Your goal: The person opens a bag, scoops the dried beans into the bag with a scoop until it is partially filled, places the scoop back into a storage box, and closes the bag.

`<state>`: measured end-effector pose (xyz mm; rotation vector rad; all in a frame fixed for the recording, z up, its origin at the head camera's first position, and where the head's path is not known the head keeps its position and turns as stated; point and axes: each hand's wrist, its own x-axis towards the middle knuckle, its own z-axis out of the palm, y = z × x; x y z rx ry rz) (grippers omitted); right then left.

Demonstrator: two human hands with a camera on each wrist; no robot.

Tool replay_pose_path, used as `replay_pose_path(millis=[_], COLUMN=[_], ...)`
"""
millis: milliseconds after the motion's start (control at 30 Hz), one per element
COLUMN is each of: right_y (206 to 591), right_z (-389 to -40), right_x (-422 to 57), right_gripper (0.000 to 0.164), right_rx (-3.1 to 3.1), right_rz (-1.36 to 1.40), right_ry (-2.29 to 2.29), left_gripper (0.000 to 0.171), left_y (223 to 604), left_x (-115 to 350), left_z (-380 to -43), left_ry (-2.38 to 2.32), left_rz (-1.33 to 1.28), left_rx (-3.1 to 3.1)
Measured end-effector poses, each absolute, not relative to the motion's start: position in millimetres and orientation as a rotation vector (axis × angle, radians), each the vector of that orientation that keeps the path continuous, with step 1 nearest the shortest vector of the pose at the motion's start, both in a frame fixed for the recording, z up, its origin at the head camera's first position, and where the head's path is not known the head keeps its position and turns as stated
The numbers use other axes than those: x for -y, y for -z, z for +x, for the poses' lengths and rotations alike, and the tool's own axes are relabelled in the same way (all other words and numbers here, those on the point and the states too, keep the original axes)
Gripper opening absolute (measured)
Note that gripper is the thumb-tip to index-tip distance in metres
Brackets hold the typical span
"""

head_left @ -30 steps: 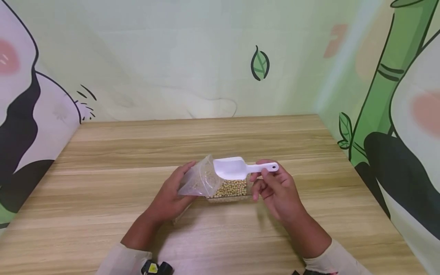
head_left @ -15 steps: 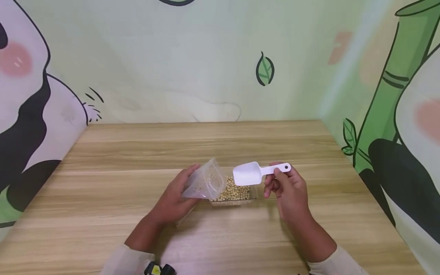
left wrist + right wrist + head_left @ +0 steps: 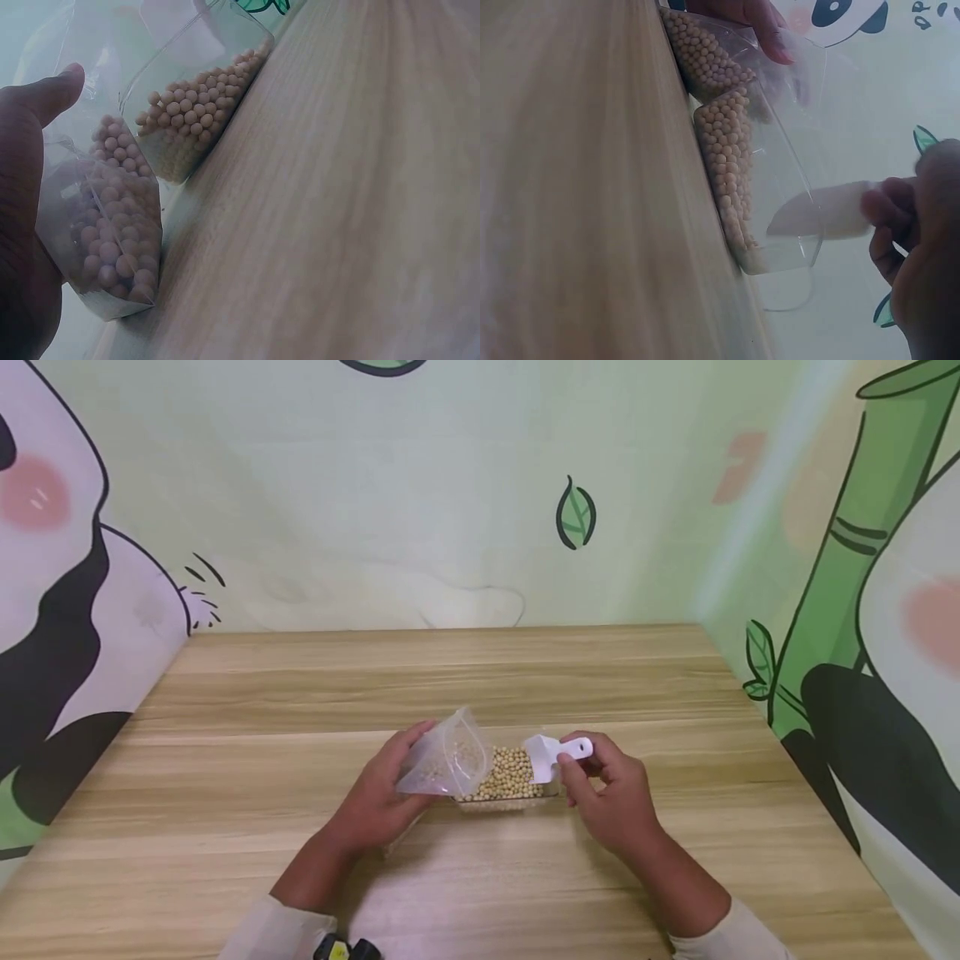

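In the head view, the left hand grips 1 clear bag, which hides some of its fingers and the left end of 1 clear box; the right hand pinches 1 white scoop, tilted over the box's pale beans. In the left wrist view, the hand is cut off and the bag's beans overlap, uncountable. In the right wrist view, the blade shows blurred; whether it touches beans is unclear.
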<state>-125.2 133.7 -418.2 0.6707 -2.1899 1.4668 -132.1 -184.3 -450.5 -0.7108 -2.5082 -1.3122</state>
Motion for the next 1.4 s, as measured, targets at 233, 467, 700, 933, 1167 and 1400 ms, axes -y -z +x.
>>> replay_pose_path(millis=[233,467,700,933,1167,1400], right_y=[420.8,421.2,414.6,412.1,414.0,416.7], right_z=[-124.9,-125.2,-128.5,-136.2,-140.0,-141.9], right_x=[-134.1,-131.9,-130.3,-132.6,-134.6,-136.1], right_gripper=[0.022,0.008,0.011,0.018,0.018,0.019], right_rx=[2.263,2.362,2.407,2.384,2.363,2.37], right_rz=[0.839,0.755,0.275,-0.053,-0.129,-0.191], right_ry=[-1.006,-1.298,-1.889,-2.167,-2.277,-2.34], left_gripper=[0.086,0.087,0.086,0.086,0.086,0.085], left_y=[450.1,452.5,452.6,451.5,451.2,451.5], left_x=[184.3,185.1,184.6,183.7,183.5,183.6], left_z=[-131.6,-131.8,-133.0,-134.2,-134.0,-133.4], left_ry=[1.327,1.315,1.32,1.313,1.321,1.312], left_rz=[-0.71,-0.706,-0.715,-0.713,-0.712,-0.702], left_rx=[2.51,2.507,2.51,2.517,2.518,2.522])
